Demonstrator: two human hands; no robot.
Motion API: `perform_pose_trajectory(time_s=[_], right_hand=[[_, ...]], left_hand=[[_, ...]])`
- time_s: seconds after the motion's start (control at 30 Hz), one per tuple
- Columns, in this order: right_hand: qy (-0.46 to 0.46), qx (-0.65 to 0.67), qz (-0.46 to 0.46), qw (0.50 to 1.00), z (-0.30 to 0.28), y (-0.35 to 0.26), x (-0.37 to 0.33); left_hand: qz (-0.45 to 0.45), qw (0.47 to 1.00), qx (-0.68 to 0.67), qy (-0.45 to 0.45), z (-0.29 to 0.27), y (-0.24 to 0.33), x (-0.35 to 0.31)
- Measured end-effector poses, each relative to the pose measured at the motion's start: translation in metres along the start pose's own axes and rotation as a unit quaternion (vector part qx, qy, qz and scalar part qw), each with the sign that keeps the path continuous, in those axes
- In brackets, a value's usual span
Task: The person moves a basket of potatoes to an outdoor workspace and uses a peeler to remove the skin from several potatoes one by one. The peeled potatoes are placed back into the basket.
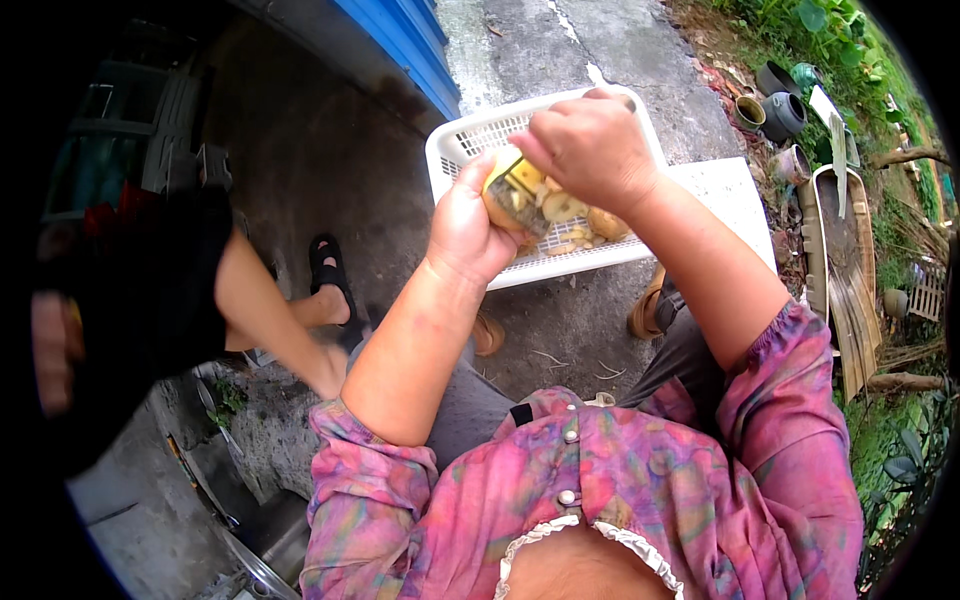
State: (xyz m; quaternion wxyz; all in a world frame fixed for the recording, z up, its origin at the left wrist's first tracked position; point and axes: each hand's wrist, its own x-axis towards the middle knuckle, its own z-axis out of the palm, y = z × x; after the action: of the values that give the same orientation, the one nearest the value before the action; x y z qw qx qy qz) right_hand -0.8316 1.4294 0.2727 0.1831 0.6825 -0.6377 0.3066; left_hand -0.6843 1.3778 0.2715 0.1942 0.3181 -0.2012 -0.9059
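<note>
Over the white plastic basket (440,170), my left hand (468,232) is closed around a yellow-and-tan piece (498,208) with a dark line near its top; its exact kind is unclear. My right hand (592,145) is curled closed just above and right of it, its fingertips by the yellow upper edge. Whatever those fingers grip is hidden behind the hand. Inside the basket lie a brown-skinned, potato-like lump (606,223) and several pale yellow slices (563,207). Both forearms reach in from below.
The basket rests beside a white flat surface (725,205) over concrete ground. At left, another person's bare leg (275,310) and black sandal (328,275) are close by. A blue metal panel (405,50) stands beyond; pots (783,115) and plants line the right.
</note>
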Motion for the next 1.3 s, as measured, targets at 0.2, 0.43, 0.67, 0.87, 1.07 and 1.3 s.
perform_pose_trajectory(time_s=[0.2,0.43,0.67,0.87,1.07,1.3], right_hand=[[-0.033,-0.065,0.068,0.995,0.015,0.026,-0.007],[-0.078,-0.068,0.215,0.971,0.007,0.044,-0.002],[-0.03,-0.013,0.02,0.999,0.01,0.001,0.0],[-0.08,-0.059,0.118,0.988,0.018,0.039,-0.009],[-0.08,0.045,0.193,0.977,0.009,0.031,-0.002],[-0.131,0.056,0.207,0.968,0.015,0.032,-0.005]], left_hand=[[0.009,0.999,0.033,-0.041,-0.014,0.0,0.002],[0.055,0.997,0.05,0.024,-0.022,0.005,0.009],[0.052,0.998,0.027,-0.022,-0.018,0.004,0.008],[0.017,0.997,0.067,-0.035,-0.011,0.003,0.0],[0.059,0.995,0.078,-0.023,-0.019,0.006,0.004],[0.127,0.986,0.077,-0.07,-0.023,-0.001,0.013]])
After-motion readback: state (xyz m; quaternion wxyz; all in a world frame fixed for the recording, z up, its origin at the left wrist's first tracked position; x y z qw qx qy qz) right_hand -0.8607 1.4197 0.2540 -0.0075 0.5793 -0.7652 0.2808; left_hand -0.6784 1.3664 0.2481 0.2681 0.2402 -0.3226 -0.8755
